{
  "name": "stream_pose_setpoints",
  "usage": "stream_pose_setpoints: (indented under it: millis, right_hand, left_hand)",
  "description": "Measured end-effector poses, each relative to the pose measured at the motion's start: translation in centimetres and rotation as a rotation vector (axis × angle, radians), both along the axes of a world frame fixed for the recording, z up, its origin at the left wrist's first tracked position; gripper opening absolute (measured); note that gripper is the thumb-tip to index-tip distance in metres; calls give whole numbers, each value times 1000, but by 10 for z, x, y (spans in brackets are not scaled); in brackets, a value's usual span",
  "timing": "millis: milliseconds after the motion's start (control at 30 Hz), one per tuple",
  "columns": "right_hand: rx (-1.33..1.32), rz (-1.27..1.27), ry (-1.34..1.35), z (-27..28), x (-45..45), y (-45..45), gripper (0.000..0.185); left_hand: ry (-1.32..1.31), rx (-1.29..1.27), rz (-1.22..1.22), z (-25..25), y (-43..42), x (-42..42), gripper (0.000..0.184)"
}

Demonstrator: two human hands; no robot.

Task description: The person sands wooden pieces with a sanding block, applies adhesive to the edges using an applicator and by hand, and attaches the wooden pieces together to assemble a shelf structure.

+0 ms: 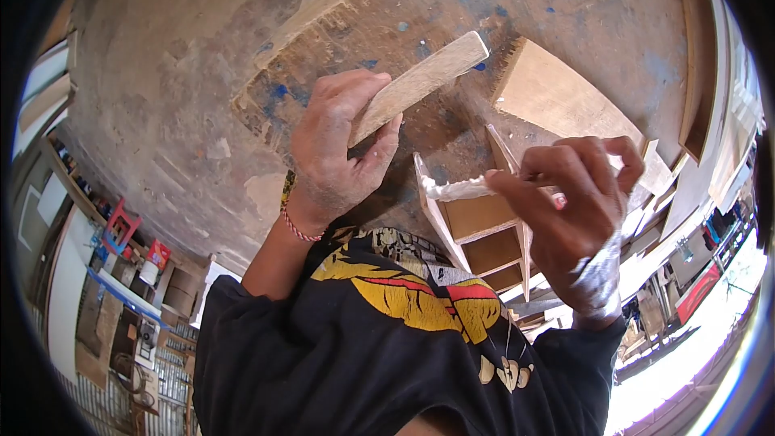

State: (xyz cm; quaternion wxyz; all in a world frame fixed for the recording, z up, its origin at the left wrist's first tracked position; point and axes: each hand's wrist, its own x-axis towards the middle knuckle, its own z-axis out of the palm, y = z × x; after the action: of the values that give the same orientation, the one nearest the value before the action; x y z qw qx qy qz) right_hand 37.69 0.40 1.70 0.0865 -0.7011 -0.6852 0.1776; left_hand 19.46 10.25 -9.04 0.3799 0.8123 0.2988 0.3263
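Observation:
My left hand (343, 141), with a braided cord at its wrist, grips the lower end of a short flat wooden strip (424, 85) that slants up to the right. Farther right, my right hand (577, 194) is curled with its fingers bent. A white, rough-textured strip (456, 188) runs leftward from its fingertips; its material is unclear. Beneath that strip stands a small wooden frame with compartments (482, 234), close to my body. White material also shows on the right wrist.
The worn work surface (186, 97) has blue paint stains. A pale board (557, 97) lies at the right, near a long wooden tray (698, 73). Another board (323, 16) lies beyond my left hand. A red stool (121, 226) stands at the far left.

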Motion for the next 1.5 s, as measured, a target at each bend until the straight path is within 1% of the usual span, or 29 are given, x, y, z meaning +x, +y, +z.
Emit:
stream_pose_setpoints:
  millis: [33,67,133,200,267,300,333,400,500,633,700,800,833,933,967,1067,1133,1200,1267,1333,1367,1433,1467,1500]
  right_hand:
    - [38,-7,-71,-2,4,-2,11]
    - [37,-7,-71,-2,7,-3,11]
    - [15,-155,-15,2,13,-3,14]
    - [7,-173,-57,0,13,-5,13]
    - [151,-142,-143,-21,9,-13,13]
    - [129,-111,-141,-23,3,-11,13]
    - [31,-57,-96,-20,-1,-8,14]
    - [-7,-16,-24,-22,-8,-5,15]
    - [12,13,0,-26,-11,-6,18]
    - [-34,22,43,-12,-10,-6,19]
    - [44,35,63,-4,-6,-7,22]
    - [87,-19,72,2,1,-11,23]
    - [52,-63,49,8,2,-7,21]
    - [68,-108,-6,-2,9,-7,22]
    - [39,-121,-42,-6,8,-4,26]
    - [-17,-70,-62,-16,10,0,26]
    - [-21,-73,-63,-12,9,3,24]
    - [61,-163,103,-5,16,-1,19]
    - [60,-219,223,8,26,-11,12]
    - [115,-323,346,16,33,-32,12]
    - [124,-334,327,19,35,-45,12]
    - [199,-533,422,28,38,-78,16]
    - [210,-550,396,34,41,-98,16]
    - [227,-641,346,39,43,-118,16]
  left_hand:
    - [0,-1,0,0,0,0,41]
    - [-5,-1,-9,0,1,0,41]
    - [-12,-4,-21,1,-1,0,40]
    - [-9,-12,-15,1,-2,-1,39]
    - [-7,-9,-16,2,-3,0,40]
    - [-6,-11,-11,3,-3,1,40]
    - [-9,-10,-13,4,-3,1,40]
    - [21,-1,-1,4,-4,2,41]
    - [26,-15,-2,6,-5,1,43]
    - [19,-17,-3,4,-5,1,43]
    - [18,-18,6,4,-4,1,43]
    - [8,-28,1,2,-4,0,43]
    - [9,-30,2,2,-4,0,43]
    - [1,-30,-10,2,-3,0,42]
    - [-4,-57,2,3,-4,0,41]
    - [-5,-72,17,3,-2,0,39]
    - [-1,-60,21,4,0,0,38]
    - [13,-24,23,6,0,2,37]
    - [13,-20,13,8,-1,2,36]
    - [1,-10,-4,11,-2,4,35]
    - [19,-6,4,13,-4,4,34]
    - [51,3,1,16,-8,5,33]
    - [27,4,-19,18,-10,8,33]
    - [39,26,-20,19,-11,10,33]
